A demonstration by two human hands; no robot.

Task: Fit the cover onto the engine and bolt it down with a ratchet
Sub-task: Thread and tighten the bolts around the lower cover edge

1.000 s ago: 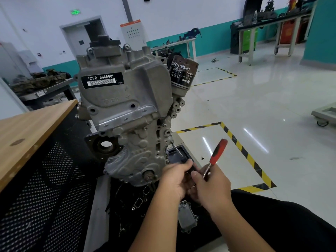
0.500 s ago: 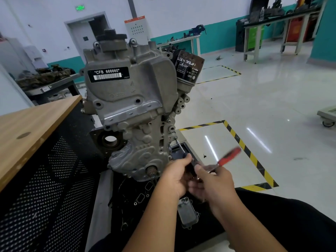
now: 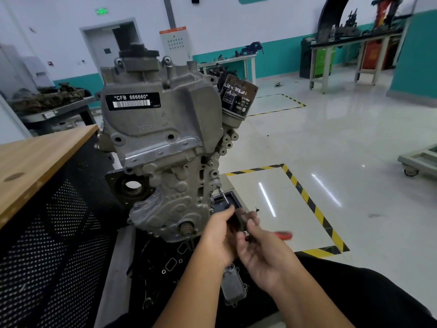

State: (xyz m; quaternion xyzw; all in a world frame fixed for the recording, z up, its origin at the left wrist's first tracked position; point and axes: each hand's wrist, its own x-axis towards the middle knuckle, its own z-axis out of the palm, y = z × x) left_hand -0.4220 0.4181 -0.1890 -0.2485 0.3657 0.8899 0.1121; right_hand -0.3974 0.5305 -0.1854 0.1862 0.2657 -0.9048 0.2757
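Workshop floor; both hands [image 3: 218, 235] [image 3: 264, 259] grip ratchet [image 3: 282, 235] beside engine [image 3: 163, 147].

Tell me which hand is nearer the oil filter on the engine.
Left. The left hand sits lower, at the engine's bottom right corner, well below the oil filter; the right hand is lower still and farther right.

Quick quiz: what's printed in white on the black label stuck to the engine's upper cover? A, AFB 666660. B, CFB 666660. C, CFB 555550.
B: the black label on the engine reads *CFB 666660* above a white barcode strip.
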